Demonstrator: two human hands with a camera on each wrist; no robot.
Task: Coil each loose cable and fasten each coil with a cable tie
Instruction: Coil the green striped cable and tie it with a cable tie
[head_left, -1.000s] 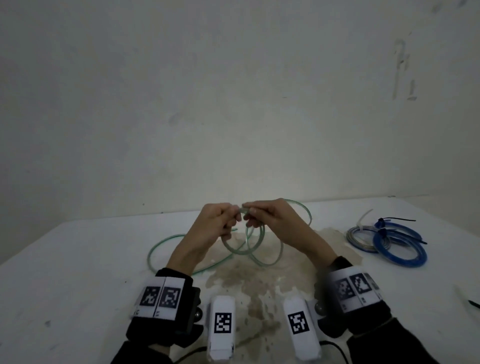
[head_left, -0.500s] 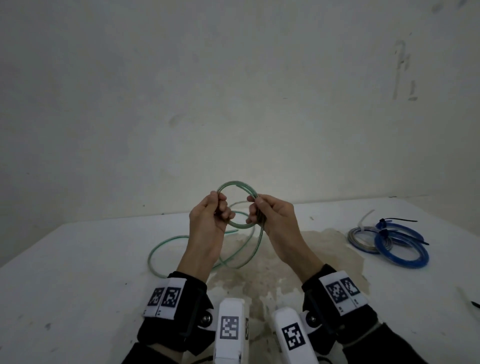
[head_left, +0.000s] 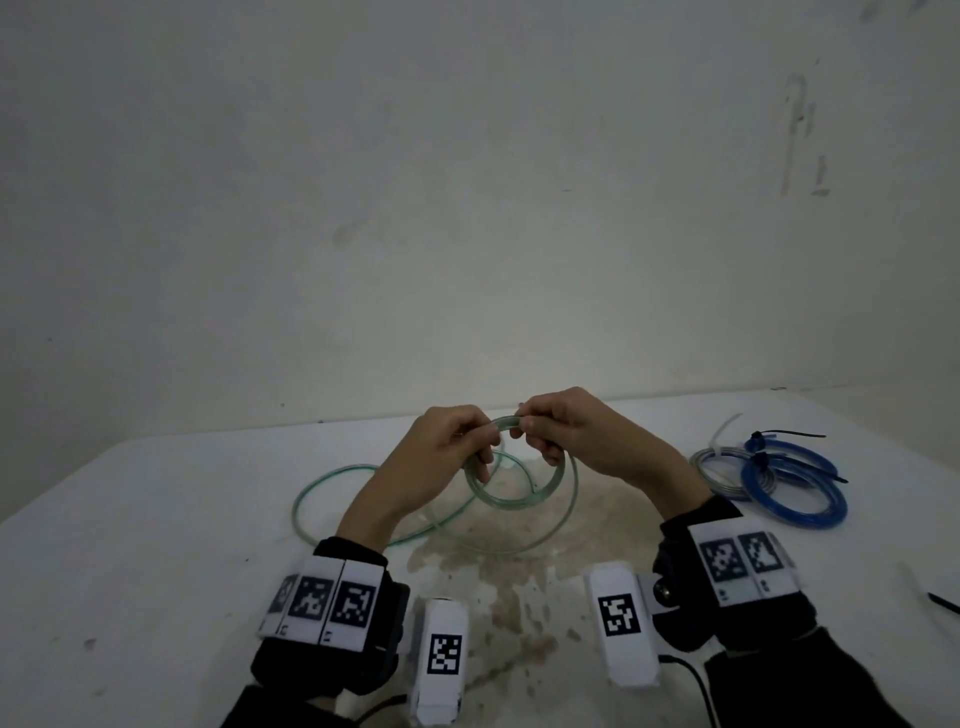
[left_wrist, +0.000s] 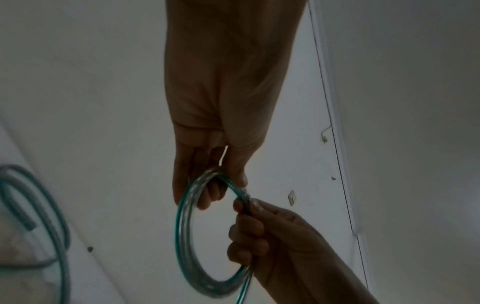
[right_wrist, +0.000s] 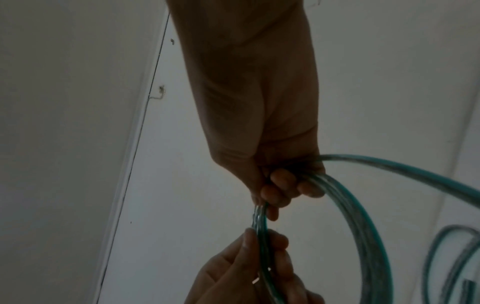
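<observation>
A clear green cable is wound into a small coil held above the white table. My left hand pinches the top left of the coil. Just right of it my right hand grips the top of the same coil, fingers curled round the strands. The two hands almost touch. The rest of the green cable trails loose in a wide loop on the table to the left, and another loose turn sags under the coil.
At the right of the table lie a blue coil and a grey coil, each bound with a black cable tie. A black tie end lies at the far right edge. A brown stain marks the table's middle.
Both hands have come down from a raised position and turned over, so the coil now hangs below them. One more turn of cable has joined the coil.
</observation>
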